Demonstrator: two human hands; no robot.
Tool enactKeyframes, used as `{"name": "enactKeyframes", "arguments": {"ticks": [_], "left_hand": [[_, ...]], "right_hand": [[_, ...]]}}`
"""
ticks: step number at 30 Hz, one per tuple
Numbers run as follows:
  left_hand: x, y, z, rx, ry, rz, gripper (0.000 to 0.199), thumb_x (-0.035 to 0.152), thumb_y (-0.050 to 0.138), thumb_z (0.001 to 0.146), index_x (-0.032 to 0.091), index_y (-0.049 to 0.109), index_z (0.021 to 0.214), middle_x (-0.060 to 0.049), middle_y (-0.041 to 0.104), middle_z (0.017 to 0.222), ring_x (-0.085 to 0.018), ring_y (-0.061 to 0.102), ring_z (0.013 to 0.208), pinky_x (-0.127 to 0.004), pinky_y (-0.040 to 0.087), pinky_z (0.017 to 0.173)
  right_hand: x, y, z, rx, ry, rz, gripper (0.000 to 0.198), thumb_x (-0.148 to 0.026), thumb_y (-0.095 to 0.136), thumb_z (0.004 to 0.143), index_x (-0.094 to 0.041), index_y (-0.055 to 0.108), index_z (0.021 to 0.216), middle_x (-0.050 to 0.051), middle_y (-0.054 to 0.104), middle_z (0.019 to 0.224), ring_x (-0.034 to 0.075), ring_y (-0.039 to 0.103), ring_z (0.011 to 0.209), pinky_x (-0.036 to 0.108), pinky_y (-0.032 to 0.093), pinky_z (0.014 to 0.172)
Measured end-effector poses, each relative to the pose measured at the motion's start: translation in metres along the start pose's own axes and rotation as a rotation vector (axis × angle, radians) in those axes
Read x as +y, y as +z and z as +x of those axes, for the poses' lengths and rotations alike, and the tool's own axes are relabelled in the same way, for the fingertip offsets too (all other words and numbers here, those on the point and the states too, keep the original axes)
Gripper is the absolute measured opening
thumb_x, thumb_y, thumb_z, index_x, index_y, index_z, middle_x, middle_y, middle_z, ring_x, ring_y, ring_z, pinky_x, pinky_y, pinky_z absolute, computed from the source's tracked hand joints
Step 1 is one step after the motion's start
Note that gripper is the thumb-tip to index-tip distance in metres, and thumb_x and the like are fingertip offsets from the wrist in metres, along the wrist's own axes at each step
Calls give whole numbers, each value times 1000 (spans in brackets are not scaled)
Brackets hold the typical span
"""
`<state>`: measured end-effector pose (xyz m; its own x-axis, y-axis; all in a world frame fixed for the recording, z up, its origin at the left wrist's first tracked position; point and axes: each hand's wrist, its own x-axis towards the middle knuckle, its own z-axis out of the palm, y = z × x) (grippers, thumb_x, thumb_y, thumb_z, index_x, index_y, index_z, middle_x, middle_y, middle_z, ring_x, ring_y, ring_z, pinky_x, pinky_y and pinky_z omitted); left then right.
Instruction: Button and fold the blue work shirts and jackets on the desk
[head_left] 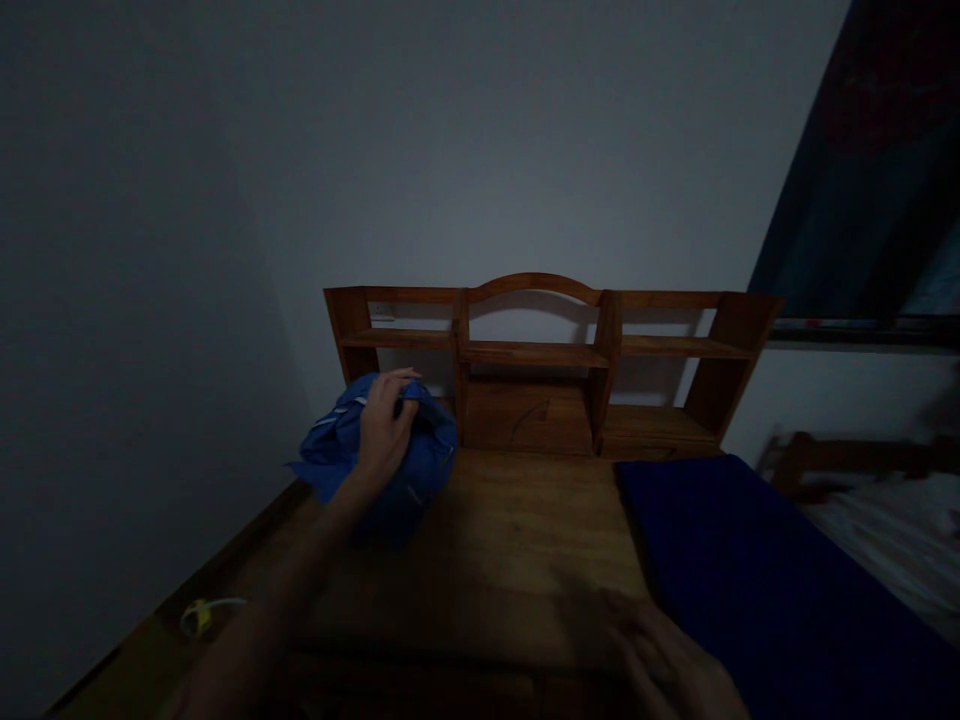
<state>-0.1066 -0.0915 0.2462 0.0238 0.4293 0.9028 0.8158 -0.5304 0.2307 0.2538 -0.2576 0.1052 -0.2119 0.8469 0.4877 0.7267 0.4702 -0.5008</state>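
A crumpled blue garment (431,440) with white stripes is bunched up at the left back of the wooden desk (525,540), close to the shelf. My left hand (386,420) is on its upper part, with the fingers curled over the cloth and gripping it. The garment's lower part hangs down to the desk top in shadow. My right hand (664,650) is low at the right, over the desk's front area beside a dark blue mat. Its fingers point forward and look stretched out, dim and slightly blurred, with no object seen in them.
A wooden shelf unit (532,353) stands along the desk's back, against the wall. The dark blue mat (750,560) covers the right side. A yellow item with a white strip (201,615) lies at the lower left. Farther right are a wooden bed frame (847,455) and pale bedding (900,520).
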Motion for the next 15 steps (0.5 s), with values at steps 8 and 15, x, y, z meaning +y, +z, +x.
{"name": "enactKeyframes", "arguments": {"ticks": [8, 15], "left_hand": [[102, -4, -4, -299, 641, -137, 15, 16, 46, 87, 19, 53, 99, -9, 54, 118, -22, 41, 122, -42, 37, 101], [61, 6, 11, -235, 371, 38, 57, 24, 60, 80, 21, 36, 132, -14, 35, 136, -28, 33, 127, -45, 36, 100]], "right_hand": [[-70, 52, 130, 94, -59, 199, 72, -47, 60, 75, -21, 34, 136, 11, 55, 120, 26, 59, 98, 39, 50, 80], [-47, 35, 212, 41, 24, 306, 35, -38, 39, 86, -16, 57, 67, 5, 60, 56, 19, 60, 56, 26, 45, 54]]}}
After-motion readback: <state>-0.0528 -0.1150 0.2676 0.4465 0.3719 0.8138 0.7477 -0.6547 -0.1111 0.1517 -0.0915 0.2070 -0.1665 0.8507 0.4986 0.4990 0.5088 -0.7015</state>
